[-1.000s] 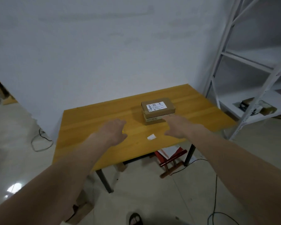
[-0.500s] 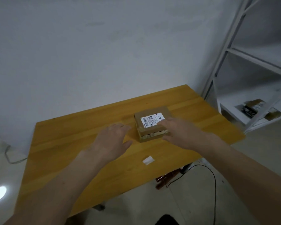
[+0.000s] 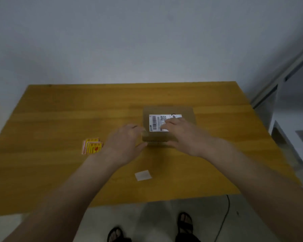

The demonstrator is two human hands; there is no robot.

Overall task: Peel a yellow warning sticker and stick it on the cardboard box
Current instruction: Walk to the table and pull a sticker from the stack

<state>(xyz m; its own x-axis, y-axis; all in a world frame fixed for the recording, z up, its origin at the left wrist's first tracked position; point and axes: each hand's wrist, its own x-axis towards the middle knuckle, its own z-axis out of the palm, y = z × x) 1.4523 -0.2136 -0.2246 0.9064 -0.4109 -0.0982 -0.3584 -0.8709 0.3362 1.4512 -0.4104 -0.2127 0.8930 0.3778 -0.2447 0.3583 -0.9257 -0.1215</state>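
Sticker stack: a small pile of yellow warning stickers (image 3: 92,145) lay flat on the counter (image 3: 59,110), just left of the left wrist and well apart from the box.
Cardboard box: the cardboard box (image 3: 168,125) sat flat near the middle of the counter, its long axis running left to right, with a white shipping label (image 3: 157,123) on top.
Left hand: the left hand (image 3: 125,144) rested beside the box's left end, fingers spread loosely and holding nothing; whether the fingertips touched the box wall I could not tell through the blur.
Right hand: the right hand (image 3: 180,133) lay across the box's top and near edge, fingers extended over the label, not closed on anything.
Key relation: the stickers lay to the left of and slightly behind the left fingers, so the left hand was clearly the nearer one; it would have to draw back and outward to reach them.
Stage, as judged: no sticker peeled yet; both hands seemed busy settling the box.
Loose scrap: a pale square of paper (image 3: 143,175) lay near the counter's front edge, between the forearms.
Surface: yellow wood, smooth.
Room: plain grey wall behind, a metal shelf frame (image 3: 276,79) to the right, pale floor below.
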